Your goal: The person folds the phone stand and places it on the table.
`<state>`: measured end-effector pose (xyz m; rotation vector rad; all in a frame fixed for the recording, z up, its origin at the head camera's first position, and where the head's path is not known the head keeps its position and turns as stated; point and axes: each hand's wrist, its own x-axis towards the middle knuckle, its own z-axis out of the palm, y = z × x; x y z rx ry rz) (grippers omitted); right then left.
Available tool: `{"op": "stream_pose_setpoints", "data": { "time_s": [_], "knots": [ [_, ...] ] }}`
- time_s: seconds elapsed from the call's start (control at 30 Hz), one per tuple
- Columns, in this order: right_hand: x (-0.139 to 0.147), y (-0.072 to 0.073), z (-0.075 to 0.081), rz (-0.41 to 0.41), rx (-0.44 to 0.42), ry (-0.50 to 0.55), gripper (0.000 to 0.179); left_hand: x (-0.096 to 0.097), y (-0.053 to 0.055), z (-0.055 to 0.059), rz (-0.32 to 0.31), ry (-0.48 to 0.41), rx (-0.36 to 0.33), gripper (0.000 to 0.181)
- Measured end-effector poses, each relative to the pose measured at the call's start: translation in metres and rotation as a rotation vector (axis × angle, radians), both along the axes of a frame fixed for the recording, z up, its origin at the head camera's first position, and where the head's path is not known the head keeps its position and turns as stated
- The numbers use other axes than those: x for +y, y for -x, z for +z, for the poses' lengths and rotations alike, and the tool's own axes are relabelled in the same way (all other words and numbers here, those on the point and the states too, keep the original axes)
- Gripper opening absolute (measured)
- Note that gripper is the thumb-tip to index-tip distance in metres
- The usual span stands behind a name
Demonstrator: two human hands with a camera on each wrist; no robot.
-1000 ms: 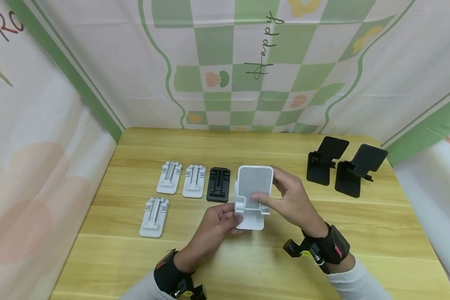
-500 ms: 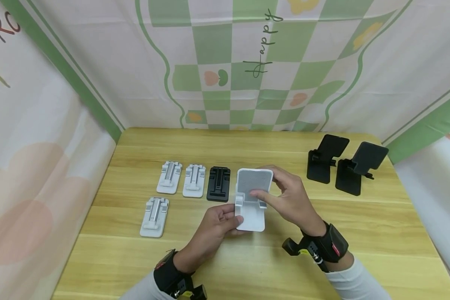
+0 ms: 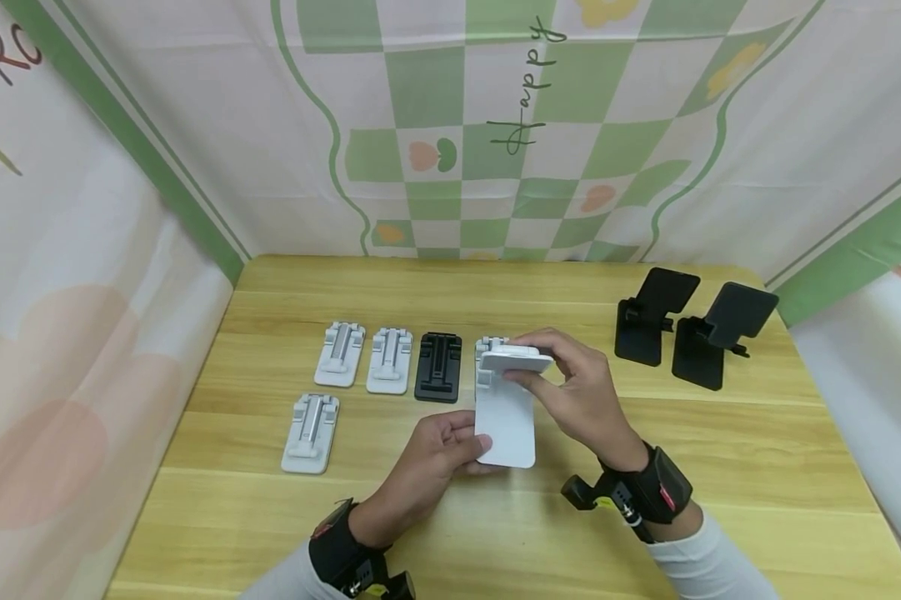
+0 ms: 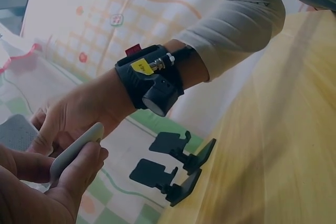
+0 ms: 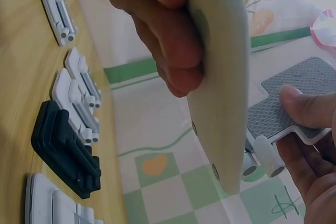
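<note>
On the back cloth [image 3: 427, 92] beyond the table [image 3: 765, 467], the handwriting-style word "Happy" [image 3: 525, 87] runs sideways up the green-and-white checks, its first letter nearest the table; the right wrist view also shows that H [image 5: 286, 203]. On the side cloth [image 3: 67, 217] left of the table stand the brown letters "Ro" [image 3: 6, 52]. Above the table, a yellow label [image 4: 142, 66] on the right wristband [image 4: 127, 83] has marks too small to read.
</note>
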<state>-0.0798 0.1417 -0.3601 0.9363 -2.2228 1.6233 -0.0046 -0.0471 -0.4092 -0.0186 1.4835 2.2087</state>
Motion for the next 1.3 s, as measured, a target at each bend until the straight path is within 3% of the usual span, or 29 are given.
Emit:
{"op": "stream_pose_setpoints", "data": {
  "time_s": [0.13, 0.3, 0.43, 0.57, 0.83, 1.03, 1.3],
  "knots": [
    [-0.003, -0.002, 0.016, -0.026, 0.041, -0.075, 0.042, 0.001, 0.001, 0.001, 0.012, 0.008, 0.002, 0.041],
    [-0.002, 0.002, 0.038, -0.114, 0.269, -0.276, 0.047, 0.000, 0.005, 0.000, 0.056, 0.066, 0.014, 0.041],
    [-0.004, 0.005, 0.059, -0.105, 0.410, -0.463, 0.029, 0.001, 0.008, -0.001, 0.067, 0.084, 0.010, 0.041],
    [-0.011, 0.003, 0.072, -0.065, 0.426, -0.600, 0.016, 0.002, 0.009, 0.000, 0.073, 0.080, -0.009, 0.040],
    [-0.017, 0.003, 0.071, -0.096, 0.488, -0.636, 0.011, 0.000, 0.010, 0.003, 0.078, 0.080, -0.060, 0.042],
    [-0.021, -0.003, 0.068, -0.092, 0.549, -0.602, 0.011, -0.008, 0.011, 0.006, 0.090, 0.088, -0.070, 0.046],
    [-0.027, -0.017, 0.045, -0.015, 0.547, -0.580, 0.010, -0.010, 0.016, 0.008, 0.112, -0.002, -0.047, 0.042]
  ]
}}
